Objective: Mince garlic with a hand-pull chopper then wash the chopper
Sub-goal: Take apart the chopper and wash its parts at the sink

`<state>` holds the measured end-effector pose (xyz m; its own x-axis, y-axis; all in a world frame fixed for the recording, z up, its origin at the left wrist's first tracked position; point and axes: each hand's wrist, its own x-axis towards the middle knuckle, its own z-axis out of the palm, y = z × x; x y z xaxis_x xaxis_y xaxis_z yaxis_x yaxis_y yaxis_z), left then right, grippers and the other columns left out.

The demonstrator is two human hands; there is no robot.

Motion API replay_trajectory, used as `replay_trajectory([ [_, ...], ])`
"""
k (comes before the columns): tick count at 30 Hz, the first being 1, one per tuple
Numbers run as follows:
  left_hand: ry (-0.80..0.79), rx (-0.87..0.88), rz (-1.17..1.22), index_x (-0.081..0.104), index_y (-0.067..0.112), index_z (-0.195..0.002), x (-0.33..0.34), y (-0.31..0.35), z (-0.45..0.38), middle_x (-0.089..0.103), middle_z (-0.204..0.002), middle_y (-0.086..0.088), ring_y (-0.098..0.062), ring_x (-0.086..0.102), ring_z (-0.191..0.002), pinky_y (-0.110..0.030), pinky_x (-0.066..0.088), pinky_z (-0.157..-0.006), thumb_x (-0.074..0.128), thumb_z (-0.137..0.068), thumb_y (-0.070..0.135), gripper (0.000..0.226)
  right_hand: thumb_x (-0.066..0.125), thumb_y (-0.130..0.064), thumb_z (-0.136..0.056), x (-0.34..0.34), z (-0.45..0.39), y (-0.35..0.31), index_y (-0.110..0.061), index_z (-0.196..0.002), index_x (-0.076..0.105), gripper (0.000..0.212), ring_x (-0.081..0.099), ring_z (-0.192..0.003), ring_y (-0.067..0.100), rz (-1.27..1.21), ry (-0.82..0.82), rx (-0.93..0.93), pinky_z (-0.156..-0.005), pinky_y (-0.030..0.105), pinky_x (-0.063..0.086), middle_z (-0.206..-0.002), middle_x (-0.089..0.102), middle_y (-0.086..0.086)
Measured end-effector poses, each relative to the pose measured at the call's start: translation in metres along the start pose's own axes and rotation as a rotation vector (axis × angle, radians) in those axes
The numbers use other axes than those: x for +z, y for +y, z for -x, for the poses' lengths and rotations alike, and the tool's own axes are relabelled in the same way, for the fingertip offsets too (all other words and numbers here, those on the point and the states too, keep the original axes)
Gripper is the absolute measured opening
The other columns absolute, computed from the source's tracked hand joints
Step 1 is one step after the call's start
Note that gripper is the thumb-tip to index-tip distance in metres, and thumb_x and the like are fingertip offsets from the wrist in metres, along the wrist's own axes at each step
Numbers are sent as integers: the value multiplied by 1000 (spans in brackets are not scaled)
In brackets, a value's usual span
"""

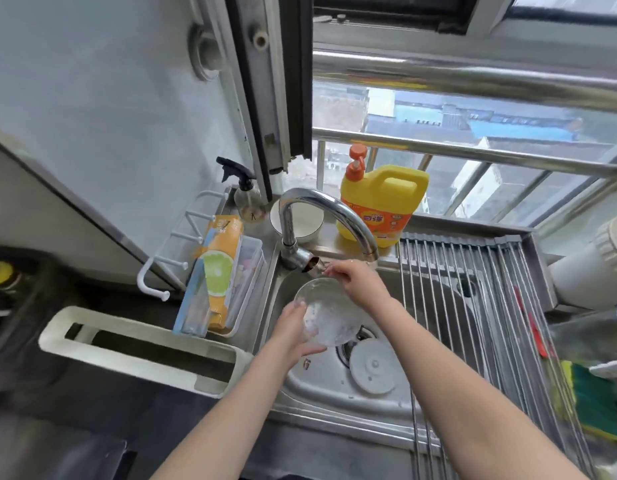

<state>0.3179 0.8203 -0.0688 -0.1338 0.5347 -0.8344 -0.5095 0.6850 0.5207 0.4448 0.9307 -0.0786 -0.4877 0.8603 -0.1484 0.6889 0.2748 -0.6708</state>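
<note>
L hand (293,329) curled, gripping; R hand (357,282) fingers pinched.

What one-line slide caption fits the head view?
Left hand holds clear chopper bowl over sink; right hand reaches the faucet.

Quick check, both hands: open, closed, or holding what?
Left hand: grips the clear chopper bowl over the sink.
Right hand: at the bowl's far rim; grip unclear.

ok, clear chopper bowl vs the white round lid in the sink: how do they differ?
The chopper bowl is transparent; the white lid is opaque. The bowl is held tilted above the sink by the left hand, with the right hand at its rim; the lid lies flat and untouched on the sink floor. Both are round.
</note>
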Motion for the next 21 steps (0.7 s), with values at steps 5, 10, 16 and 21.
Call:
replay_trajectory([
  [5, -44, 29, -45, 40, 28, -140, 2, 10, 1, 34, -149, -5, -38, 42, -129, -54, 50, -77, 39, -103, 22, 38, 37, -50, -98, -26, 11, -6, -31, -136, 50, 44, 50, -125, 21, -365, -168, 312, -101, 33, 42, -136, 54, -2],
  [10, -158, 56, -106, 50, 26, -132, 28, 10, -2, 43, -142, 0, -37, 56, -111, -48, 56, -63, 42, -92, -4, 50, 38, -52, -97, -33, 62, 19, -29, -127, 52, 41, 64, -103, 29, -671, -194, 558, -69, 46, 58, -126, 57, 3],
  [16, -222, 28, -120, 56, 25, -126, 52, 8, -6, 61, -124, -5, -32, 61, -108, -55, 53, -83, 65, -83, 0, 51, 41, -44, -98, -32, 79, 28, -22, -115, 58, 33, 63, -97, 31, -752, 19, 650, -74, 54, 57, -114, 59, 5],
  [21, -147, 7, -140, 55, 26, -125, 49, 6, -14, 50, -131, -9, -32, 55, -113, -49, 53, -86, 47, -89, 6, 42, 43, -38, -100, -27, 89, 28, -22, -111, 59, 25, 65, -93, 33, -1004, 23, 738, -69, 46, 59, -114, 60, 9],
])
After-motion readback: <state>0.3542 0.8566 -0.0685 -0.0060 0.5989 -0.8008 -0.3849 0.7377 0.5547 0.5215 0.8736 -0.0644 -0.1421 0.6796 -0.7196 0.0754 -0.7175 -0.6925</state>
